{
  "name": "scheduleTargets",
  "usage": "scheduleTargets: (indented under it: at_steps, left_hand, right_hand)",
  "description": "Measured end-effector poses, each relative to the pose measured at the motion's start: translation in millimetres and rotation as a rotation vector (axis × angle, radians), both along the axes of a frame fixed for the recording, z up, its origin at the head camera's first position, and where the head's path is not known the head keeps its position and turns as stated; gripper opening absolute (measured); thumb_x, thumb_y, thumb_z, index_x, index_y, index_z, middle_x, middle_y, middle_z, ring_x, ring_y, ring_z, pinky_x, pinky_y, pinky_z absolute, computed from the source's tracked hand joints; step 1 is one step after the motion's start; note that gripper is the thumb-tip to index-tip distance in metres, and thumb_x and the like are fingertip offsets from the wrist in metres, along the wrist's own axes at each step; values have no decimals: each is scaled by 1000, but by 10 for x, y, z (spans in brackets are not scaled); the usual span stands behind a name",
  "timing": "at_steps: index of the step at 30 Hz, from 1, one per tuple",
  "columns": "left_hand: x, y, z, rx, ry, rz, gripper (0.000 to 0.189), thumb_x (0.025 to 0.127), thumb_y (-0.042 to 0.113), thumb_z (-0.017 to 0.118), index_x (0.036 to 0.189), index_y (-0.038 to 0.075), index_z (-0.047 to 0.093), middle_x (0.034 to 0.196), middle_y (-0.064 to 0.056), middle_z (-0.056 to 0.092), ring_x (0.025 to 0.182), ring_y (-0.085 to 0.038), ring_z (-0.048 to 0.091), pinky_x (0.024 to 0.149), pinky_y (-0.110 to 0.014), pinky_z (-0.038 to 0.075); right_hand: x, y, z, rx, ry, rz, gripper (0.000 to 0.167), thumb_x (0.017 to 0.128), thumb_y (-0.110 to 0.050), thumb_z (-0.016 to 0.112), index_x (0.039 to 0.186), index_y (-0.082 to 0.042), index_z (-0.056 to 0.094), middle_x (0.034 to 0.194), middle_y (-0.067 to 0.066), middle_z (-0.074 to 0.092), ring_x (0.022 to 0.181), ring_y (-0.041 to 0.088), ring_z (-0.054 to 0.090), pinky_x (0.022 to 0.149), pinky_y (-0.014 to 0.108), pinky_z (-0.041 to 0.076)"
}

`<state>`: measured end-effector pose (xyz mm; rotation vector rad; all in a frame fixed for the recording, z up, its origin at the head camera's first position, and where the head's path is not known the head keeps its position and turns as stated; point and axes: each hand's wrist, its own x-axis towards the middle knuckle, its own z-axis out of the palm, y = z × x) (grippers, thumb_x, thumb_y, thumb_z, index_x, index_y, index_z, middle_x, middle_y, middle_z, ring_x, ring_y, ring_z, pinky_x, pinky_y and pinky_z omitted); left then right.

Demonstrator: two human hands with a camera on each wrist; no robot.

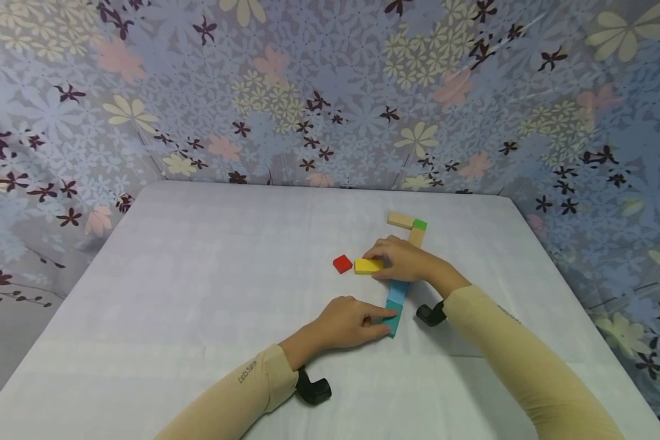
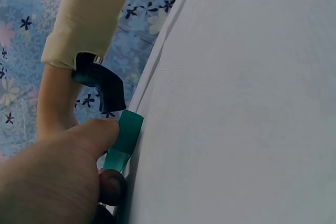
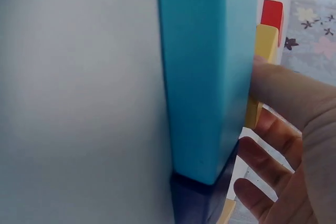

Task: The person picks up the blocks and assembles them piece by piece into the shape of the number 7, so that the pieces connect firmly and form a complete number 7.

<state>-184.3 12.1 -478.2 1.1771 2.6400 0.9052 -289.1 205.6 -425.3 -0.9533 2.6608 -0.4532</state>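
Observation:
My right hand (image 1: 404, 260) pinches a yellow block (image 1: 365, 266) between thumb and fingers, next to a line of blocks on the table. Lower down, my left hand (image 1: 346, 324) holds a teal block (image 1: 396, 322) at the near end of that line, thumb and index finger on it. A light blue block (image 1: 398, 292) meets the teal one end to end. Beyond it, a dark blue block (image 3: 195, 198) shows in the right wrist view; my right hand hides it from the head view. Left of the yellow block lies a red block (image 1: 342, 264).
At the far end, a wooden block (image 1: 416, 237) leads up to a green block (image 1: 420, 225), with another wooden block (image 1: 400, 220) reaching left from it. A white cloth covers the table (image 1: 198, 263); a flowered curtain (image 1: 330, 91) hangs behind.

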Motion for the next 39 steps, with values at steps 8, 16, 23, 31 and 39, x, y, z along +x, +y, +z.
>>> scheduleTargets:
  at_steps: [8,16,23,31,39]
  left_hand:
    - [-53,41,10,5,1,11,34,95,44,63,129,37,66,48,14,42,43,1,32,45,-17,22]
    - [-52,11,-15,-12,-10,41,33,96,48,61,128,41,65,47,14,40,42,0,30,46,-19,23]
    - [-30,-51,-26,-4,-12,59,32,96,48,60,127,43,65,47,14,38,41,-1,29,45,-20,23]
    - [-22,-49,-13,-5,-38,49,32,96,47,60,127,43,65,47,13,39,42,-2,33,46,-20,25]
    - [-32,-49,-27,-4,-23,40,32,97,48,59,127,43,65,48,13,39,43,-2,33,47,-20,26]
  right_hand:
    - [-185,48,12,38,2,-84,40,89,-24,75,128,-16,66,120,2,64,115,22,53,105,46,43]
    - [-537,38,63,31,116,-213,42,91,-19,73,131,-12,64,128,9,60,122,30,50,110,48,39]
    - [-771,-43,78,17,151,-283,39,94,-17,69,132,-9,63,131,11,60,125,32,48,112,48,37]
    - [-888,-25,-51,-21,143,-376,39,94,-17,68,132,-10,61,132,10,59,125,30,48,113,47,36]
    - [-943,-4,-132,-12,143,-425,40,95,-20,68,133,-11,61,132,9,59,126,30,49,114,48,35]
